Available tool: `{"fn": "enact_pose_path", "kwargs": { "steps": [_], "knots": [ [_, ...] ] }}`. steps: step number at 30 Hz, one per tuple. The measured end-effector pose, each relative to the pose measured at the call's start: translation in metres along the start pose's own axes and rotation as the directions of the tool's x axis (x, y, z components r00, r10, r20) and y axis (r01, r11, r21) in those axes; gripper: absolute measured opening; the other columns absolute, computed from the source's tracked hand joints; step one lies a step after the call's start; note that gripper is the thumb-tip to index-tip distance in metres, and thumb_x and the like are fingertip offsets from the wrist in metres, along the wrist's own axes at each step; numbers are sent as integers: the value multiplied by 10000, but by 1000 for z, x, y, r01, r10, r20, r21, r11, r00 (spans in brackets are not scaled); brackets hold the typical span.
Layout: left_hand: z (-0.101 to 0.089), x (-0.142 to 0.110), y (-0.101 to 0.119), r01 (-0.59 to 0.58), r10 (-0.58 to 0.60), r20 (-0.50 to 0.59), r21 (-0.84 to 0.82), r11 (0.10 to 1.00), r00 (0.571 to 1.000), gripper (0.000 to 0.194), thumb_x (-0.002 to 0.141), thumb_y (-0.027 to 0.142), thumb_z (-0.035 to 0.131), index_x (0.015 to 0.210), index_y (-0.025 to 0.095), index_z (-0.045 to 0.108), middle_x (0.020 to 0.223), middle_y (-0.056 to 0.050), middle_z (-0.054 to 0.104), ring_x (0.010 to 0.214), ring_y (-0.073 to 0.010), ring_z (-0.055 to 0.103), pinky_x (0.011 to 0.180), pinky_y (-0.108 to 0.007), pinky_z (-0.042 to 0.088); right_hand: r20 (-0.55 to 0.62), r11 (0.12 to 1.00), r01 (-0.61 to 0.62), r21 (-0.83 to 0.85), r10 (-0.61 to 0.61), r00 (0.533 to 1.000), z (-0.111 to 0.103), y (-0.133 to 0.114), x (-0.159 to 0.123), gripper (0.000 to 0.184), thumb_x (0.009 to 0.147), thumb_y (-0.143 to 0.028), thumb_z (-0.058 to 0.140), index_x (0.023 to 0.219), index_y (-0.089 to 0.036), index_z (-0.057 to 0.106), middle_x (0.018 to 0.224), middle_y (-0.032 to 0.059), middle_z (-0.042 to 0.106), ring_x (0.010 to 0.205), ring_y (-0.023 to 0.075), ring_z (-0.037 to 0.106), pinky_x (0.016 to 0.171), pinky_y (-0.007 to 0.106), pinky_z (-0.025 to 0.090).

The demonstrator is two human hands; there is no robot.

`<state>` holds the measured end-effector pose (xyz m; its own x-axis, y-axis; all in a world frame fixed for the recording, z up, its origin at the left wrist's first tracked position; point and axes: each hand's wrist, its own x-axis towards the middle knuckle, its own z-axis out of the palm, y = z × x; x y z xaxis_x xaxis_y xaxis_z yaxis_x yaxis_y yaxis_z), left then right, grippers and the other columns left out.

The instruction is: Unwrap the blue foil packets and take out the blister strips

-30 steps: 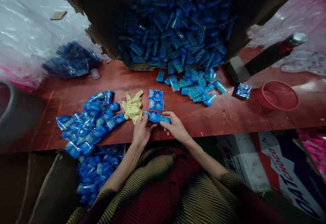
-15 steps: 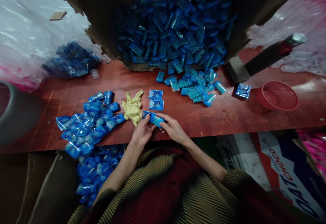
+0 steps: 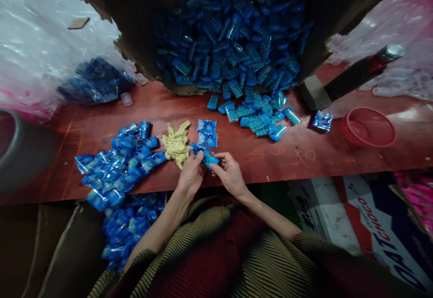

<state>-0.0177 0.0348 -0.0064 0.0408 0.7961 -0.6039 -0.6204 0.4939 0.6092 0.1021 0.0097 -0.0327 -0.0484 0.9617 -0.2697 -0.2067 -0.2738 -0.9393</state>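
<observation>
Blue wrapper is being pinched by the left hand; fingers of the right hand are gripping a bead-filled bottle.

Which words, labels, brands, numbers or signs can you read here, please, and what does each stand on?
"OAT CHOCO": on the red, white and dark-blue carton, lower right.
Script above "CHOCO": too blurred to read.
White box: dark characters, too blurred to read.
Held blue pack, flat blue packets, piled blue packs: print too small to read.
</observation>
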Motion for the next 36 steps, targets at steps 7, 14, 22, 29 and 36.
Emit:
{"fn": "enact_pose_path", "kwargs": {
  "steps": [7,14,22,29,36],
  "knots": [
    [-3,-3,-2,78,-78,-2,6,997,997,165,684,187,739,724,141,586,685,-14,653,636,-133,617,671,-267,506,19,981,-129,146,127,992,-1,1,0,332,686,-378,691,879,-188,499,685,-57,584,482,59,561,473,210,540],
    [6,-8,-11,-33,42,-96,100,994,994,328,595,361,787,735,116,619,638,-24,637,489,-101,534,416,-202,349,61,920,-261,293,255,965,14,6,-5,387,634,-379,736,800,-205,433,639,-74,578,469,88,596,419,231,551],
    [5,-13,-2,-90,94,-8,209,974,996,319,586,367,791,707,119,631,650,-24,643,552,-104,551,547,-215,431,82,889,-282,360,271,959,10,0,-3,426,579,-402,783,794,-186,485,594,-70,599,429,71,569,408,218,550],
    [0,-11,0,-149,160,-42,191,970,986,299,566,321,800,715,129,626,637,-2,634,534,-94,532,557,-214,429,74,905,-273,326,263,962,8,2,-2,428,570,-407,786,787,-188,489,574,-75,593,422,68,551,420,235,555],
    [11,-16,-10,-142,158,-90,164,976,983,317,563,337,785,719,119,616,623,15,607,517,-68,499,522,-189,400,-67,973,-97,209,113,991,12,-1,-5,315,667,-361,711,809,-184,492,628,-67,597,461,61,570,464,196,522]
  ]
}}
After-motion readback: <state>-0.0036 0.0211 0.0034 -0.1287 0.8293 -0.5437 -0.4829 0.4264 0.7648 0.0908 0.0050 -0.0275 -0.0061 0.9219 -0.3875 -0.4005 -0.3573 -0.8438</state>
